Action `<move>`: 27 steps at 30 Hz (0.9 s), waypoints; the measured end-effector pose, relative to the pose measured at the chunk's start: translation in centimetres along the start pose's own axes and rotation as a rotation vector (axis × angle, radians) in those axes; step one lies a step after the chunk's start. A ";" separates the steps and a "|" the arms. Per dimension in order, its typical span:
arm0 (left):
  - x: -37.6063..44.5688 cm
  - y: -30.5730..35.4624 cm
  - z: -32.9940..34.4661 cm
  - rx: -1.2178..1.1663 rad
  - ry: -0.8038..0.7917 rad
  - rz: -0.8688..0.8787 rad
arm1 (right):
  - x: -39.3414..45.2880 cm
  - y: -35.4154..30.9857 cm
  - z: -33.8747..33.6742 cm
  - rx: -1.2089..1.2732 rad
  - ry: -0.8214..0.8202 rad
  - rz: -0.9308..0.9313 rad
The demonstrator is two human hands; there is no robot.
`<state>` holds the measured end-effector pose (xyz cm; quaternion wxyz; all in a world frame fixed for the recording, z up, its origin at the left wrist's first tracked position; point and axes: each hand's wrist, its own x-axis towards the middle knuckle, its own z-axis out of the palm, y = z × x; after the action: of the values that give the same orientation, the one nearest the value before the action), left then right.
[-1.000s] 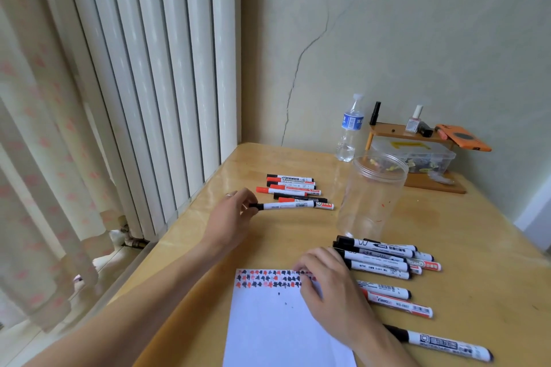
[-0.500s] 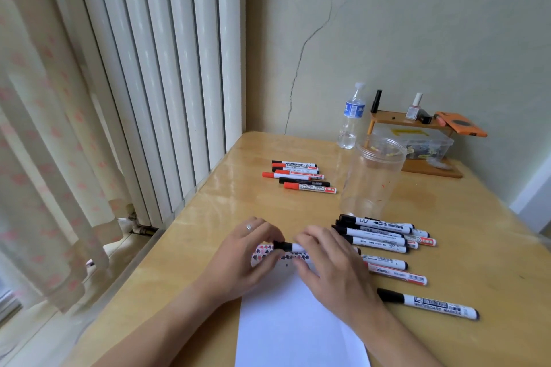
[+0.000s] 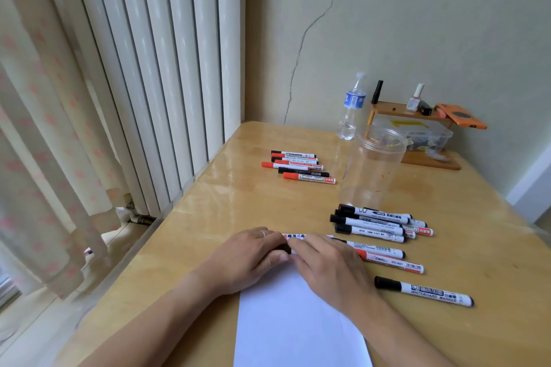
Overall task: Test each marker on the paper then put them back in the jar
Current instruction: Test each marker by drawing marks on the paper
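Head view: counter (image 3: 208,217) of pale wood, set into a wall corner beside a white radiator (image 3: 167,68).
Left hand (image 3: 247,259): over the paper's far left corner, fingers curled, pinching the black cap end of a marker (image 3: 286,249).
Right hand (image 3: 331,271): on the paper's far edge, fingers curled over the same marker's barrel; most of that marker is hidden under both hands.
Paper (image 3: 298,322): white sheet at the counter's near edge, with a row of red and black test marks along its far edge, partly covered by the hands.
Jar (image 3: 369,170): clear plastic, upright, lid off, nothing inside, near the counter's middle, beyond the right-hand pile.
Far pile (image 3: 301,167): red and black markers lying side by side toward the far left edge, well apart from the jar.
Right pile (image 3: 375,223): mostly black-capped markers just in front of the jar, to the right of the paper.
Lone marker (image 3: 423,292): black cap, lying apart, right of the right wrist.
Bottle (image 3: 351,107): water bottle at the far edge by the wall.
Shelf (image 3: 411,112): small wooden stand in the far right corner, over a clear box (image 3: 429,137).
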<state>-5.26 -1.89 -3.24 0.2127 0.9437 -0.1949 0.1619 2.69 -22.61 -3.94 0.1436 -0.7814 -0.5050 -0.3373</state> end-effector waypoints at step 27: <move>0.1 -0.2 0.6 0.093 0.169 0.017 | 0.7 -1.3 -0.2 -0.060 -0.050 0.107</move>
<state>-4.98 -2.08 -3.81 0.1828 0.9339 -0.1764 0.2518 1.65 -21.69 -3.45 0.1253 -0.8193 -0.4558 -0.3244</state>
